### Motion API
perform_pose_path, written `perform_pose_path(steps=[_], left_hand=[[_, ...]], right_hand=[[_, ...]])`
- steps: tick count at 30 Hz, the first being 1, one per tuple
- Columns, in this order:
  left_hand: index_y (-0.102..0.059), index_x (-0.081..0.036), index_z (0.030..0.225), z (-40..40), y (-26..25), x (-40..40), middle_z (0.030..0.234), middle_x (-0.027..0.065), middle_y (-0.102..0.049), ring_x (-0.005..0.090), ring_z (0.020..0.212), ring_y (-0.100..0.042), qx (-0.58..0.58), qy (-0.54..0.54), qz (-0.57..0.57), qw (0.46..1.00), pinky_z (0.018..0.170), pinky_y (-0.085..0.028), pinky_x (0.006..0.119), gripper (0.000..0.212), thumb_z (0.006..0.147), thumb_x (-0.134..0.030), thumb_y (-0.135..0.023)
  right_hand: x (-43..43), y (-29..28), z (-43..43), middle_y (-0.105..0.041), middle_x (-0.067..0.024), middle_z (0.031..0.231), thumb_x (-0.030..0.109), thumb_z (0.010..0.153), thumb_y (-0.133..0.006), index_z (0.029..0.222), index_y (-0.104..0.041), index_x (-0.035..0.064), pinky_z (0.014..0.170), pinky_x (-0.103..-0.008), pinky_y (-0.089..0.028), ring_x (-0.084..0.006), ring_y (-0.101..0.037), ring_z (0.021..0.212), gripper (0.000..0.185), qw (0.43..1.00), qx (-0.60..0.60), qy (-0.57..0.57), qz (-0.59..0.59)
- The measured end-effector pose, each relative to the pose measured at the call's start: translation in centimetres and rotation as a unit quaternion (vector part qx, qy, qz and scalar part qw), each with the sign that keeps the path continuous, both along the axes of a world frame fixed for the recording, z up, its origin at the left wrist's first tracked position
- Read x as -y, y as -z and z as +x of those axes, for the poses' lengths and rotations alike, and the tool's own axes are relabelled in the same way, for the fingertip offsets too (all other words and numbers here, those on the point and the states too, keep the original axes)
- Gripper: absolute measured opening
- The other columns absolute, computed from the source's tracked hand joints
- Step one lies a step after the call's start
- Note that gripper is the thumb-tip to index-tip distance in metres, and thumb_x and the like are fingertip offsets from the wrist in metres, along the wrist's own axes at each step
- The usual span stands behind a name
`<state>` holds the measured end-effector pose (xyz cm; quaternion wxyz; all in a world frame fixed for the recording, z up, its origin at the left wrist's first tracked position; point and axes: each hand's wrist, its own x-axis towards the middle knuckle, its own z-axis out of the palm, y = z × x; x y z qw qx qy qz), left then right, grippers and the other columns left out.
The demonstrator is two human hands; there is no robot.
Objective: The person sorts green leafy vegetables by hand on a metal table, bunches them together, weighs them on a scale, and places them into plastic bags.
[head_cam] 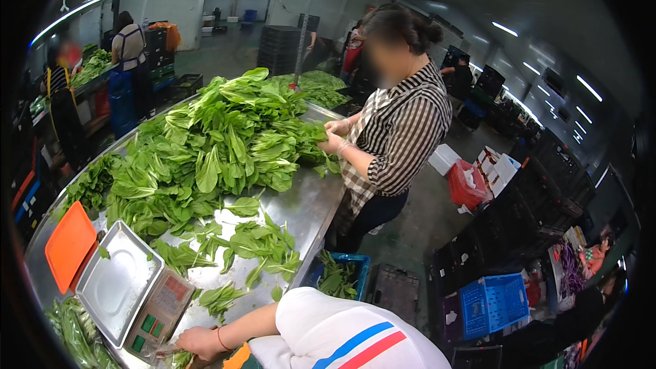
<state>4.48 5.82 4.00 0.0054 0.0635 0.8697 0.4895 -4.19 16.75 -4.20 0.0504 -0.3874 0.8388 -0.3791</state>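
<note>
At the bottom edge my right hand (201,343) reaches from a white sleeve, its fingers closed on a clear plastic bag (163,352). Some leafy greens (180,359) show at the bag, partly cut off by the frame. My left hand is out of view. Just beyond the bag stands a digital scale (163,302) with a metal weighing tray (119,279) that carries only bits of leaf. An orange plastic tray (70,246) leans beside it. Bagged greens (77,333) lie at the lower left.
A large heap of leafy greens (205,148) covers the far part of the steel table (312,200), with loose bunches (261,246) nearer. Across the corner, a co-worker (405,128) handles greens with gloved hands (335,136). A blue crate (365,271) of leaves stands beside the table.
</note>
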Motion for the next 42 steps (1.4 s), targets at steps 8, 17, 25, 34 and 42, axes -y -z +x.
perform_pose_path(steps=[8,17,25,34,42], left_hand=[[-0.059,0.001,0.089,1.6,4.4,-0.5,0.080,0.0218,-0.059,0.0320,0.072,-0.057,0.162,0.032,0.070,0.984,0.063,-0.043,0.040,0.030,0.086,-0.025,-0.045],[-0.056,-0.002,0.102,7.1,11.6,-0.5,0.094,0.0207,-0.059,0.0342,0.087,-0.057,0.169,0.115,0.114,0.972,0.078,-0.043,0.040,0.031,0.084,-0.026,-0.046],[-0.052,-0.001,0.110,3.9,3.3,-0.8,0.103,0.0232,-0.056,0.0340,0.099,-0.053,0.265,0.053,0.127,0.954,0.086,-0.042,0.038,0.037,0.086,-0.027,-0.043],[-0.054,0.003,0.099,1.5,0.6,-0.5,0.098,0.0235,-0.058,0.0346,0.094,-0.055,0.168,0.005,0.118,0.979,0.083,-0.045,0.040,0.031,0.085,-0.023,-0.044],[-0.056,0.007,0.090,3.1,-2.5,1.9,0.093,0.0238,-0.059,0.0351,0.090,-0.057,0.113,-0.044,0.149,0.981,0.079,-0.047,0.041,0.029,0.085,-0.019,-0.044]], right_hand=[[1.9,-6.4,-0.2,-0.055,-0.0181,0.093,0.015,0.068,-0.058,0.096,-0.054,0.0036,0.076,-0.0397,-0.044,-0.0352,-0.053,0.088,0.030,0.980,0.125,-0.015,0.154],[4.3,-3.1,3.8,-0.052,-0.0172,0.097,0.003,0.065,-0.056,0.119,-0.040,0.0046,0.065,-0.0405,-0.047,-0.0330,-0.054,0.085,0.057,0.979,-0.063,-0.113,0.160],[3.2,-4.4,1.7,-0.053,-0.0152,0.107,0.009,0.073,-0.053,0.120,-0.044,0.0117,0.083,-0.0389,-0.043,-0.0306,-0.051,0.100,0.047,0.984,-0.075,-0.163,0.022],[4.4,0.1,0.9,-0.049,-0.0268,0.100,0.019,0.077,-0.048,0.126,-0.034,0.0033,0.074,-0.0401,-0.044,-0.0397,-0.052,0.090,0.053,0.962,-0.114,-0.236,0.076],[5.3,0.8,0.1,-0.040,-0.0253,0.120,0.019,0.067,-0.062,0.122,-0.037,0.0008,0.088,-0.0428,-0.037,-0.0384,-0.044,0.107,0.064,0.967,0.183,-0.165,-0.063]])
